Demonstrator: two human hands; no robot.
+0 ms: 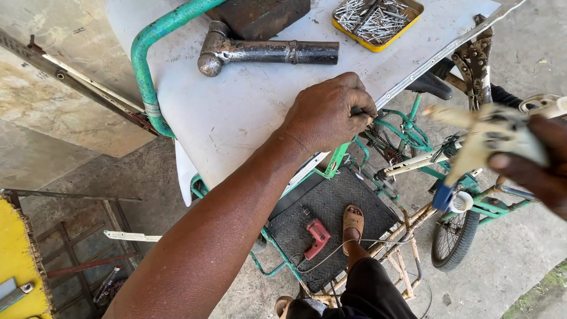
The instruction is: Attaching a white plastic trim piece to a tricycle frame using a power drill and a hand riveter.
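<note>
My left hand rests at the edge of a white metal sheet, its fingers pinched together on something small at the sheet's aluminium edge strip; what it pinches is too small to tell. My right hand grips a cream-coloured hand tool with a blue tip, blurred, held in the air to the right of the sheet. A heavy dark hammer lies on the sheet beyond my left hand. A yellow tray with several silver rivets sits at the far edge.
The sheet lies over a green-framed cargo tricycle with a wheel. Locking pliers clamp the edge strip. A red drill lies on a black platform next to my sandalled foot. A yellow panel stands at left.
</note>
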